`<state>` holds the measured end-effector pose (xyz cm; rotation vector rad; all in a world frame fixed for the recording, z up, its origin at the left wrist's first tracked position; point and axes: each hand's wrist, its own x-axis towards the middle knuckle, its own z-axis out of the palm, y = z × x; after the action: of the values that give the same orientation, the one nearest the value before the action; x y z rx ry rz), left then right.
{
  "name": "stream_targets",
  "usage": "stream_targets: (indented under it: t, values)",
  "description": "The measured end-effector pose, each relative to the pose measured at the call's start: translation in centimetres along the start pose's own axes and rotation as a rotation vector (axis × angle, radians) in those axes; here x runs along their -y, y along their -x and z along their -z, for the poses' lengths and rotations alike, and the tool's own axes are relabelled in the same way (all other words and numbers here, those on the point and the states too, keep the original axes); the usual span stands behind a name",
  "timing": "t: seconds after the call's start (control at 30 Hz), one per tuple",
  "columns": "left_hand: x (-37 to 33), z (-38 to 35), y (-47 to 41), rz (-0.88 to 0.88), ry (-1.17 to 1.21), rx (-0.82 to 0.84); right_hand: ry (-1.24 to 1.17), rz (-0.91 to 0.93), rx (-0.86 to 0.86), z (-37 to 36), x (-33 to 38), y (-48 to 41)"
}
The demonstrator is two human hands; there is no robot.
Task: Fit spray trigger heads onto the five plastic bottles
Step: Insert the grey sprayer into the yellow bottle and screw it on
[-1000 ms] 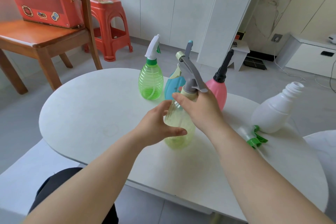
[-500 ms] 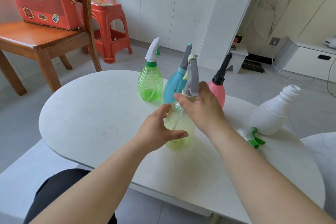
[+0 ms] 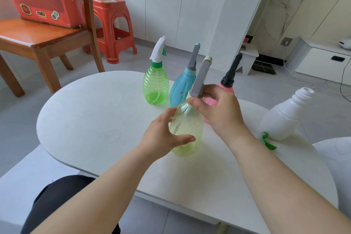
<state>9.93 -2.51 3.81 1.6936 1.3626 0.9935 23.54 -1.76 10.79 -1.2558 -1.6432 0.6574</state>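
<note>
So, bottle four of five by my count. I've got the left hand (image 3: 161, 135) wrapped round the belly of the yellow bottle (image 3: 187, 131), which stands near the middle of the surface (image 3: 95, 116); that grip is there so it can't spin or tip. The right hand (image 3: 220, 112) has its fingers (image 3: 210, 89) curled round the base of the grey trigger head (image 3: 200, 80), right at the neck, which I reckon is the twisting grip.

The green bottle (image 3: 155, 85), blue bottle (image 3: 180, 89) and pink bottle (image 3: 230, 90) stand capped in a row just behind (parked out of the way, I guess). The white bottle (image 3: 283, 118) sits at the right with a bare neck. Its green trigger head (image 3: 267, 140) lies just beside it, half hidden by my right forearm.

The threads are under my fingers, so I can't tell how far the head is seated.
</note>
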Motion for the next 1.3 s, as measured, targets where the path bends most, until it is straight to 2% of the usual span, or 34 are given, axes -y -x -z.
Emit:
stream_targets:
  t: [0.07, 0.13, 0.2, 0.27, 0.37, 0.43, 0.5, 0.6, 0.67, 0.73, 0.77, 0.8, 0.9, 0.97, 1.07, 1.3]
  values:
    - [0.1, 0.0, -0.1, -0.003, 0.005, 0.021, -0.036, -0.008, 0.067, 0.6, 0.0, -0.6]
    - [0.2, 0.3, -0.4, -0.006, 0.033, 0.062, -0.105, -0.062, 0.264, 1.3, 0.4, -1.3]
    - [0.3, 0.9, -1.0, -0.019, 0.075, 0.15, -0.024, -0.108, 0.454, 1.3, 0.5, -1.9]
    - [0.4, 1.6, -1.7, -0.024, 0.098, 0.291, 0.065, -0.136, 0.492, 0.8, 0.4, -2.1]
    - [0.8, 1.8, -2.3, -0.002, 0.06, 0.448, -0.133, -0.174, 0.488, 0.0, 0.0, -2.2]
    - [1.3, 1.0, -2.2, 0.007, 0.092, 0.439, -0.225, -0.186, 0.446, -0.5, -0.5, -2.2]
    - [1.8, -0.1, -1.9, 0.005, 0.166, 0.345, -0.231, -0.186, 0.333, -1.2, -0.7, -2.1]
    - [2.3, -1.1, -1.4, 0.001, 0.213, 0.201, -0.154, -0.2, 0.087, -2.4, -0.6, -1.6]
    - [2.5, -1.6, -1.4, -0.009, 0.201, 0.166, -0.053, -0.169, -0.096, -3.2, -0.8, -1.1]
    - [2.5, -1.6, -1.3, -0.021, 0.191, 0.178, 0.018, -0.143, -0.173, -3.4, -0.7, -0.8]
    - [2.4, -1.5, -1.3, -0.024, 0.198, 0.193, -0.005, -0.165, -0.133, -3.1, -0.5, -0.9]
    - [2.4, -1.3, -1.4, -0.028, 0.205, 0.21, -0.065, -0.2, -0.022, -2.6, -0.2, -1.0]
    - [2.3, -1.0, -1.6, -0.034, 0.184, 0.262, -0.171, -0.2, 0.498, 0.1, 0.1, -2.6]
    - [2.2, -1.1, -1.6, -0.02, 0.173, 0.285, -0.148, -0.164, 0.656, 1.1, 0.4, -3.2]
    - [2.3, -1.6, -1.6, 0.0, 0.201, 0.259, -0.144, -0.14, 0.577, 0.7, 0.2, -2.9]
    - [2.7, -2.2, -1.3, -0.022, 0.2, 0.18, -0.139, -0.136, 0.122, -1.5, -1.2, -1.7]
